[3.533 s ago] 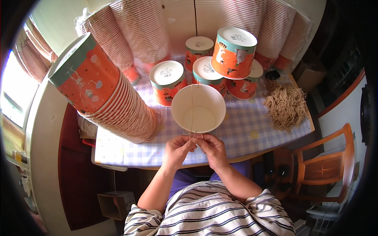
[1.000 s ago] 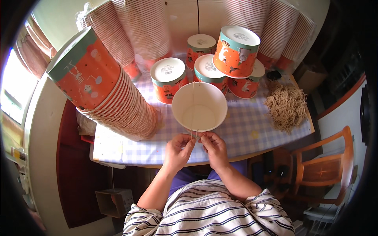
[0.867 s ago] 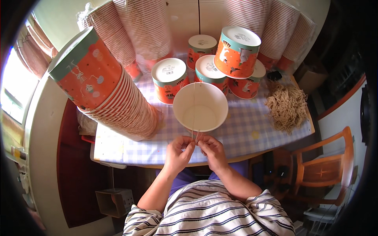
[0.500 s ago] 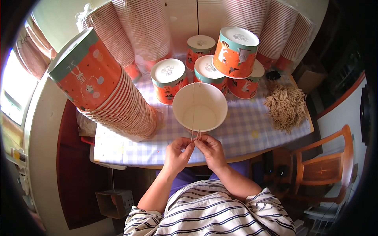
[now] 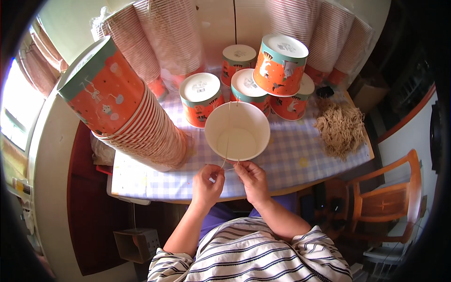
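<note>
An upright paper bucket [image 5: 237, 136], white inside, stands near the table's front edge with its mouth facing me. A thin pale string [image 5: 228, 136] runs from its far rim across the mouth to my hands. My left hand [image 5: 207, 185] pinches the string just in front of the near rim. Beside it, my right hand [image 5: 252, 182] is closed on the string at the near rim, with a short strand between the two hands. Whether the string is knotted is too small to tell.
A tall leaning stack of orange buckets [image 5: 141, 127] rises at the left. Behind the white bucket sit several upturned buckets [image 5: 200, 96], one [image 5: 281, 66] raised on others. A heap of tan string [image 5: 341, 129] lies right. Bagged bucket stacks [image 5: 169, 37] line the back; a wooden chair [image 5: 385, 202] stands right.
My hands have drawn slightly apart, the left one shifting left and the right a little right. A strand now stretches between them, still by the near rim.
</note>
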### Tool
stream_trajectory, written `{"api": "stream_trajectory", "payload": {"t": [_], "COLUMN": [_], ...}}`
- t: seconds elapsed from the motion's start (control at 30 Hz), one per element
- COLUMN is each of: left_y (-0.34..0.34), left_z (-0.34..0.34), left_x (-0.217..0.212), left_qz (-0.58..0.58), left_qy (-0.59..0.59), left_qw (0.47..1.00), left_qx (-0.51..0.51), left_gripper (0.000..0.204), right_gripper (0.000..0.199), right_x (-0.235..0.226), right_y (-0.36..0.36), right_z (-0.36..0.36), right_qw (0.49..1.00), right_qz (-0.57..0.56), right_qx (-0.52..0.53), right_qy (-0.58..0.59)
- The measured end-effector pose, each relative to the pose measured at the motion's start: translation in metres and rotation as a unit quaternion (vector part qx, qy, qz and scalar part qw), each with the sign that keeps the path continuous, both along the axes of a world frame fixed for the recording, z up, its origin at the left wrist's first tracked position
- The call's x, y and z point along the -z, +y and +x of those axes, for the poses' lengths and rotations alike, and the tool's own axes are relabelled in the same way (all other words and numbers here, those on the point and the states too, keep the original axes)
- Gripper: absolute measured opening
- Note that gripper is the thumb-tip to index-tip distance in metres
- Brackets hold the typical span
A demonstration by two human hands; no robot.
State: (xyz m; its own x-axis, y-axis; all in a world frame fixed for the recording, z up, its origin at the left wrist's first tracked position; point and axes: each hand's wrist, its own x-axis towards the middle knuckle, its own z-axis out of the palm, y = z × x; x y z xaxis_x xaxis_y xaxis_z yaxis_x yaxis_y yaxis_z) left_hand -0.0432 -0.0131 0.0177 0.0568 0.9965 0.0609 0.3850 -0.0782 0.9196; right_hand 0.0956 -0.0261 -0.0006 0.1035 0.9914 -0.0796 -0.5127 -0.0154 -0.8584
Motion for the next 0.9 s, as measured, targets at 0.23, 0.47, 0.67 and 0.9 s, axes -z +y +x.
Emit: {"api": "stream_trajectory", "payload": {"t": [0.23,0.47,0.67,0.9], "left_y": [-0.015,-0.004,-0.004,-0.005], "left_z": [0.009,0.016,0.02,0.022], "left_x": [-0.014,0.0,0.006,0.011], "left_qz": [0.457,0.25,0.299,0.316], "left_qy": [0.074,0.064,0.085,0.098], "left_qw": [0.885,0.965,0.95,0.943], "left_qx": [0.047,0.05,0.041,0.033], "left_gripper": [0.036,0.021,0.019,0.02], "right_gripper": [0.016,0.017,0.017,0.012], "right_x": [0.002,0.002,0.007,0.011], "right_y": [0.004,0.005,0.001,-0.004], "right_z": [0.003,0.008,0.007,0.009], "right_qw": [0.998,0.998,0.998,1.0], "right_qz": [-0.007,-0.029,-0.029,0.002], "right_qx": [-0.018,-0.033,-0.027,-0.022], "right_qy": [-0.061,0.043,0.039,0.005]}}
